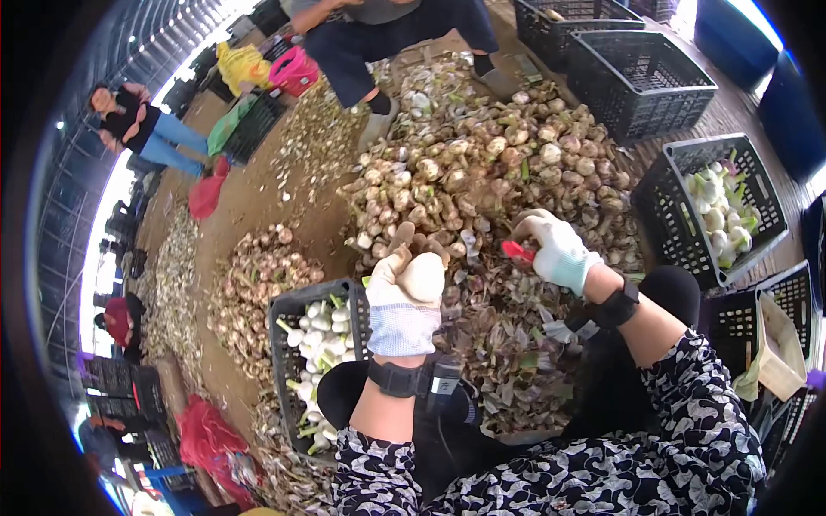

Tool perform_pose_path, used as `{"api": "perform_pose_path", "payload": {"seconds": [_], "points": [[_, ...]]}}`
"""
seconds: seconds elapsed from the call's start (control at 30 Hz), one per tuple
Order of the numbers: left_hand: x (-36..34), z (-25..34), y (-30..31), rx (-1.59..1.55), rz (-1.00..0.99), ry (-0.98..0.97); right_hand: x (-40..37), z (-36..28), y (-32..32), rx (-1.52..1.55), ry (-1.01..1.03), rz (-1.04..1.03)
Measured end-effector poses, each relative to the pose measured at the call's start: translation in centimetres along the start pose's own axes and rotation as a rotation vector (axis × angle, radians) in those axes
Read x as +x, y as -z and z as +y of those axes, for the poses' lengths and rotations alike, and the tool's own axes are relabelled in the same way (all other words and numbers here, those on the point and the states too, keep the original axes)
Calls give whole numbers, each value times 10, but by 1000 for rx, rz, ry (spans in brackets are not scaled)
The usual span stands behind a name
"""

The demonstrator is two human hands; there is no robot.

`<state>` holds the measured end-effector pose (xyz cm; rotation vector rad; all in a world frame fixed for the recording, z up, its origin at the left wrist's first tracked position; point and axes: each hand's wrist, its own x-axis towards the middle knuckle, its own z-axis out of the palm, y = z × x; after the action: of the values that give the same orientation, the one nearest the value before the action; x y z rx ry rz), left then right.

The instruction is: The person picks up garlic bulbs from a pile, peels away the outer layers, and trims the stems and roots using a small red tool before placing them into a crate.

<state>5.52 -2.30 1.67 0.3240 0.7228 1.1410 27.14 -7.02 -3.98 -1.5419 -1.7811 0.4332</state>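
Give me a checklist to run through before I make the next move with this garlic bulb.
1. Garlic bulb held in the left hand: ok.
2. Red-handled tool gripped in the right hand, apart from the left: ok.
3. Gloves on both hands: ok.
4. Bulb clean all round: cannot tell; the side in view is smooth and white, the far side is hidden.
5. Tool's working end in sight and in good shape: cannot tell; only the red part shows clearly.
6. Black crate of white bulbs close by: ok, it stands beside the left forearm, likely within easy reach.
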Motion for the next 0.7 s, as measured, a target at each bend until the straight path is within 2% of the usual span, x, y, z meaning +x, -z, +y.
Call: {"api": "perform_pose_path", "payload": {"seconds": [0.03, 0.07, 0.1, 0.17, 0.2, 0.23, 0.3, 0.33, 0.37, 0.4, 0.43, 0.47, 0.5, 0.57, 0.63, 0.7], "points": [[-3, 5, 7, -4, 10, -18, 0, -10, 2, -29, -23, -39], [-7, 9, 15, 24, -40, -35, -1, -5, -9, 87, -34, -77], [-11, 14, 23, 49, -84, -61, 2, -16, -13, 505, -167, -235], [-16, 0, 36, 207, -26, -140, -1, -42, -24, 1353, -511, -418], [-12, -5, 47, 349, -48, -107, -5, -70, -24, 1317, -384, -478], [-19, -8, 33, 261, 33, -84, -8, -79, -41, 1176, -189, -481], [-19, -1, 36, 364, 44, -130, -8, -81, -53, 1140, -333, -508], [-21, 7, 35, 537, 62, -232, -2, -81, -53, 977, -422, -433], [-25, 20, 38, 464, 66, -222, 4, -77, -45, 905, -539, -446], [-19, 29, 51, 581, 89, -420, 1, -36, -77, 736, -444, -296], [-15, 41, 61, 657, 147, -562, 0, -25, -78, 715, -438, -287], [-11, 54, 71, 738, 222, -699, -1, -18, -75, 379, -355, -356], [-15, 68, 70, 668, 271, -717, -5, -9, -74, 42, -275, -416], [-30, 97, 61, 413, 309, -695, -22, 32, -103, 293, -385, -451], [-31, 117, 72, 281, 386, -515, -13, 3, -96, 87, -388, -570], [-23, 125, 80, 151, 378, -494, 0, -21, -96, 159, -453, -576]]}}
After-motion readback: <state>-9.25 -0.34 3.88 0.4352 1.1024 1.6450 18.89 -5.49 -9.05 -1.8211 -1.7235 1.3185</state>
